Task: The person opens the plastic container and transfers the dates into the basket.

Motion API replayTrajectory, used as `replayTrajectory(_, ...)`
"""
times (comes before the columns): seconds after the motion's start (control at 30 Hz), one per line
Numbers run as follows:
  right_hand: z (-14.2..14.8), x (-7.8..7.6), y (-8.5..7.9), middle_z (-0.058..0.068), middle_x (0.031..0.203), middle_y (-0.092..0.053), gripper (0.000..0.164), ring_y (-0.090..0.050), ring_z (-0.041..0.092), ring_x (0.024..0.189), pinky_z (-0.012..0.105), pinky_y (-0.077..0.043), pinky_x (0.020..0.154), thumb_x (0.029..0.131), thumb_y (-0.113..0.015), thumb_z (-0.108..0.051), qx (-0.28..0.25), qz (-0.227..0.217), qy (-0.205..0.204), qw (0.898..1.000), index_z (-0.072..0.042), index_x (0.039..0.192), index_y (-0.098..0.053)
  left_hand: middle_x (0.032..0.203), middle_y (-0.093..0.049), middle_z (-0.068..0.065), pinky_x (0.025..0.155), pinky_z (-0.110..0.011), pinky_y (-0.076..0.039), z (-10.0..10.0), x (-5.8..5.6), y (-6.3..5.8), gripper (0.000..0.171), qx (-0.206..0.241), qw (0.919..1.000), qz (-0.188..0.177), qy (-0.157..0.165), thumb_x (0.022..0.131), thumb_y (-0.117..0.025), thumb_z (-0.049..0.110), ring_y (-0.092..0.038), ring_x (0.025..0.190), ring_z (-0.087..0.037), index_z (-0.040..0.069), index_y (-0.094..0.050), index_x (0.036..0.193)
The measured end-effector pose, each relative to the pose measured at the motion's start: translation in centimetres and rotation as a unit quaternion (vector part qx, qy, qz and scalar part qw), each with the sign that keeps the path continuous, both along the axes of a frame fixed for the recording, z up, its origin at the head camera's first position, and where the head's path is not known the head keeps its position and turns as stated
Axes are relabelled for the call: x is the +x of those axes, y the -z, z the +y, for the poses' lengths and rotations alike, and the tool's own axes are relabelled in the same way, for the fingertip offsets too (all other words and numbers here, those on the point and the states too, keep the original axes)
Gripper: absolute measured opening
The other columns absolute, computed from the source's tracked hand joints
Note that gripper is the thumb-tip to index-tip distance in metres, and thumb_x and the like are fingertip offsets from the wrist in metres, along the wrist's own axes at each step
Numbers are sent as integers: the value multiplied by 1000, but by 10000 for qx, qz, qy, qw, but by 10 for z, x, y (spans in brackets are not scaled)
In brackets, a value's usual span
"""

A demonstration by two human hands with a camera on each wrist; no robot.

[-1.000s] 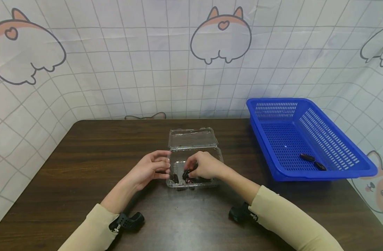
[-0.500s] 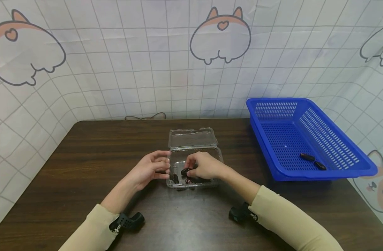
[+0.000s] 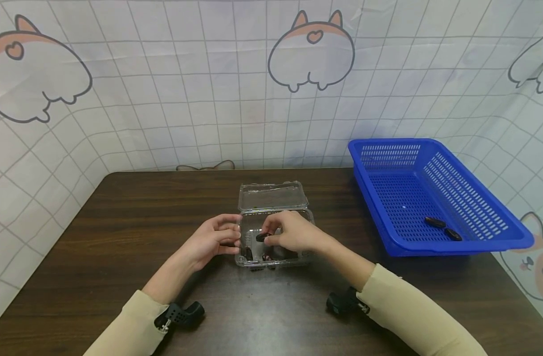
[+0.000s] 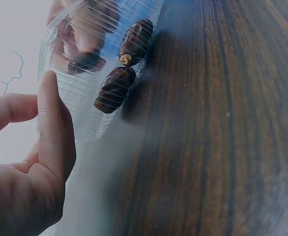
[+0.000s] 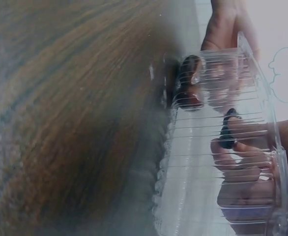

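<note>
- A date (image 3: pixel 262 237) is pinched between the thumb and fingers of the right hand (image 3: pixel 294 233), inside or just over the clear plastic clamshell container (image 3: pixel 289 263); its exact height cannot be told. A fingertip grip seems well suited to so small a fruit.
- The left hand (image 3: pixel 213 240), with fingers extended, is rested against the container's left side, well apart from the right arm; the light plastic is probably steadied this way. How firmly it is pressed cannot be seen.
- The lid (image 3: pixel 273 196) is folded back on the far side, so the base is left uncovered for reaching in from the near side.
- Two dark dates (image 4: pixel 113 90) are seen through the ribbed wall, lying nearly end to end, low along the near side.
- Two further dates (image 3: pixel 434 222) are placed in the blue perforated basket (image 3: pixel 458 249), which is set to the right of the container on the wood-grain table (image 3: pixel 262 306), presumably for easy reach.
</note>
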State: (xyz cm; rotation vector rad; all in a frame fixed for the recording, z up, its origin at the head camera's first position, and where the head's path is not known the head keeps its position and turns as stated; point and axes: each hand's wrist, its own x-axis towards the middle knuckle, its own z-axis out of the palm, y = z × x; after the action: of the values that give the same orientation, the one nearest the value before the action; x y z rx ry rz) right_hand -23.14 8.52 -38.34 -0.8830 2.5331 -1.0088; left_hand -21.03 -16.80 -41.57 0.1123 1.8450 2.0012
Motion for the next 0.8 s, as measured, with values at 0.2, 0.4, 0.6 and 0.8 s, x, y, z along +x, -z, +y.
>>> replayTrajectory(0.2, 5, 1, -3, -8, 91, -71, 11, -61, 13, 74, 31, -50, 68, 93, -77, -17, -130, 178, -23, 9998, -14, 103, -74, 112, -57, -15, 76, -33, -62, 0, 0, 0, 55, -17, 10000, 17, 8, 100, -59, 0, -65, 82, -16, -6, -37, 150)
replayTrajectory(0.4, 12, 3, -8, -6, 93, -72, 12, -64, 13, 79, 33, -53, 71, 96, -75, -17, -377, 80, 21, 9993, -12, 107, -75, 108, -57, -11, 76, -33, -62, 1, 0, 0, 56, 0, 10000, 27, 9, 100, -59, 0, -65, 82, -16, -7, -37, 151)
replayTrajectory(0.6, 17, 4, -11, -4, 92, -72, 17, -67, 12, 84, 34, -56, 74, 95, -75, -14, -696, -23, 210, 9974, -11, 111, -71, 108, -57, -11, 77, -34, -61, 1, 0, 0, 55, 7, 10000, 50, 4, 100, -59, 0, -64, 82, -17, -7, -37, 150)
replayTrajectory(0.8, 23, 6, -16, -1, 93, -73, 15, -69, 17, 84, 36, -55, 70, 96, -74, -14, -849, -14, 310, 9959, -12, 110, -70, 105, -57, -8, 77, -34, -61, 1, 1, 1, 56, 32, 10000, 72, -4, 99, -60, -1, -64, 81, -17, -7, -37, 150)
